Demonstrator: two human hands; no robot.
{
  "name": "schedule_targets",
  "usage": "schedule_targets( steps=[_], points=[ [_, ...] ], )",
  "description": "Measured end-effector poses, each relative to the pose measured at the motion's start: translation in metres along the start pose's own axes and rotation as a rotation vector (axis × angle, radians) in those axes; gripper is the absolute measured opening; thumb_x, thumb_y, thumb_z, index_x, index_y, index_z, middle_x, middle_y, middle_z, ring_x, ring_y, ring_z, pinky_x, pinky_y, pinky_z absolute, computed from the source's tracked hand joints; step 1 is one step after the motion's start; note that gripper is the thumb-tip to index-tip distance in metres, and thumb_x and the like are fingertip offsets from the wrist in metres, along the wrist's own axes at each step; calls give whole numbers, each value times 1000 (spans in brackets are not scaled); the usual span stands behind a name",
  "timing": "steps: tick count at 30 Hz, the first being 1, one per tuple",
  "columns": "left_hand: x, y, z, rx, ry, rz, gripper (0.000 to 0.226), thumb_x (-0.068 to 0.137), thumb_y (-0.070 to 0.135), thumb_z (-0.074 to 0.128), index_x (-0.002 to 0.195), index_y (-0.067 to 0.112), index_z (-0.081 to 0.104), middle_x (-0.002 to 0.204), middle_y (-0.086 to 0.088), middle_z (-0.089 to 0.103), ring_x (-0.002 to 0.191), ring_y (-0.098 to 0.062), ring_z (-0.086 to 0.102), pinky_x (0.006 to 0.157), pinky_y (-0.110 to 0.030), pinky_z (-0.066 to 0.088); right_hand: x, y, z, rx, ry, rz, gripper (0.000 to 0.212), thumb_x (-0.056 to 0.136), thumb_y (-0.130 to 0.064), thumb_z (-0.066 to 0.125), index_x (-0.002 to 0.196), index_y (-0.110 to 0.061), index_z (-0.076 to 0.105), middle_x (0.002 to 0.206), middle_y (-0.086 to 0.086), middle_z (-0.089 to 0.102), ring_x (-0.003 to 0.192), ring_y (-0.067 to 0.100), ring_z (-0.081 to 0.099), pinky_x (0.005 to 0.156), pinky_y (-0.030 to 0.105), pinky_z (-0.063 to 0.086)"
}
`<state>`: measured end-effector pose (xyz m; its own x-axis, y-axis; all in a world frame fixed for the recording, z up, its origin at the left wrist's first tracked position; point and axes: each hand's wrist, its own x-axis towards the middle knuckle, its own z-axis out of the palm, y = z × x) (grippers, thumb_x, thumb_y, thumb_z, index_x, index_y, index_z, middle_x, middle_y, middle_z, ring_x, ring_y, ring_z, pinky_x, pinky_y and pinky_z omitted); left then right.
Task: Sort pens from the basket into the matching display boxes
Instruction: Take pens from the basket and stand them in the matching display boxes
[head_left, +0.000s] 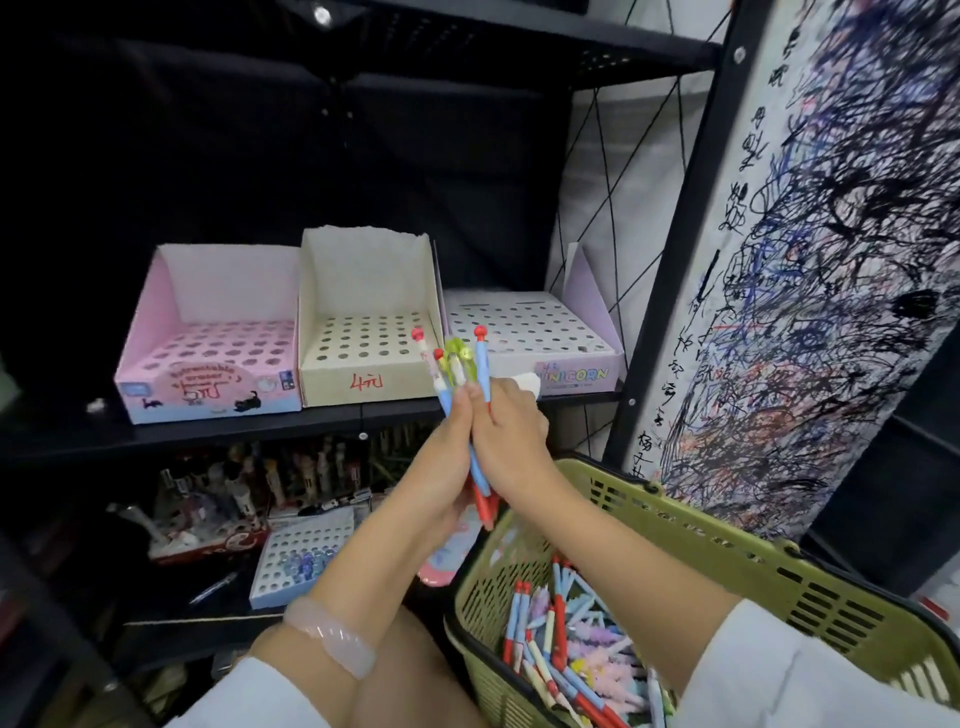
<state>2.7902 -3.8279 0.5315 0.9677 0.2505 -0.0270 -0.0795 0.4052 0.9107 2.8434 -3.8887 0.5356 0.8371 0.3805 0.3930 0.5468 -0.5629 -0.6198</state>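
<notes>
- Three display boxes stand in a row on the black shelf (260, 436) in my head view: the pink box (208, 332) at the left, the cream box (363, 322) in the middle, the unicorn box (530, 338) at the right.
- All three show only empty holes, so I judge that the sorting is just at its beginning.
- My left hand (447, 457) is closed around a small bunch of pens (452, 369), about four, held upright in front of the cream box.
- My right hand (509, 436) grips one blue-and-red pen (482, 364) just beside that bunch; the two hands are touching.
- One green basket (727, 551) sits at my right, low, and many pens (566, 654) lie inside, too many to count.
- On the lower shelf I see one more white tray (301, 551) with holes, partly filled.
</notes>
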Motion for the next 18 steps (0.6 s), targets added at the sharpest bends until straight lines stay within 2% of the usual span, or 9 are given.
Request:
schedule_targets(
  steps=[2, 3, 6, 7, 9, 11, 13, 16, 18],
  points=[
    [1, 17, -8, 151, 96, 98, 37, 96, 45, 36, 109, 21, 61, 96, -6, 71, 89, -10, 68, 76, -24, 53, 11, -14, 1, -138, -10, -109, 41, 101, -34, 24, 125, -15, 51, 130, 2, 46, 124, 21, 36, 107, 44, 22],
    [2, 25, -13, 218, 153, 148, 36, 95, 47, 37, 105, 22, 62, 89, -6, 72, 83, -10, 68, 73, -23, 53, 16, -21, 1, -139, -25, -144, 41, 101, -32, 23, 125, -15, 50, 131, 2, 45, 125, 21, 36, 108, 45, 21],
    [4, 47, -29, 293, 245, 256, 36, 96, 44, 36, 91, 19, 61, 52, 2, 65, 52, -3, 63, 47, -12, 44, 32, -44, 8, 93, -103, -158, 38, 102, -31, 23, 113, -9, 53, 113, 6, 51, 112, 26, 47, 102, 43, 32],
    [5, 54, -34, 271, 263, 268, 34, 97, 42, 37, 92, 18, 61, 50, 3, 64, 50, -2, 63, 45, -12, 43, 37, -51, 12, 144, -142, -161, 40, 102, -30, 23, 115, -6, 52, 116, 10, 52, 114, 28, 47, 102, 39, 31],
    [9, 67, -45, 163, 295, 285, 26, 96, 38, 42, 99, 20, 61, 59, 2, 69, 58, -6, 67, 48, -16, 47, 48, -66, 19, 241, -194, -185, 39, 102, -28, 25, 113, -4, 54, 118, 15, 53, 114, 29, 48, 101, 37, 34],
    [14, 78, -56, 64, 332, 285, 21, 95, 34, 48, 97, 19, 62, 58, 0, 69, 54, -9, 66, 45, -20, 48, 58, -81, 27, 329, -174, -203, 32, 101, -31, 28, 87, -16, 53, 94, 9, 56, 95, 28, 55, 89, 43, 44],
    [19, 87, -67, 0, 356, 289, 17, 94, 29, 52, 93, 16, 62, 53, -1, 65, 47, -11, 63, 41, -20, 47, 69, -92, 34, 392, -129, -181, 33, 100, -35, 35, 70, -23, 45, 70, -2, 52, 70, 17, 55, 70, 34, 48],
    [30, 96, -85, 23, 399, 300, 14, 92, 25, 56, 87, 12, 59, 50, -1, 58, 46, -14, 55, 45, -24, 45, 85, -103, 42, 590, -195, -69, 28, 96, -34, 47, 72, -22, 52, 60, -10, 51, 49, -3, 50, 49, 11, 39],
    [37, 100, -97, 179, 429, 321, 9, 91, 28, 57, 90, 19, 59, 61, 2, 61, 59, -14, 58, 55, -25, 46, 99, -105, 43, 640, -316, 24, 23, 94, -33, 51, 75, -21, 57, 59, -11, 51, 48, -1, 48, 47, 11, 38]
  ],
)
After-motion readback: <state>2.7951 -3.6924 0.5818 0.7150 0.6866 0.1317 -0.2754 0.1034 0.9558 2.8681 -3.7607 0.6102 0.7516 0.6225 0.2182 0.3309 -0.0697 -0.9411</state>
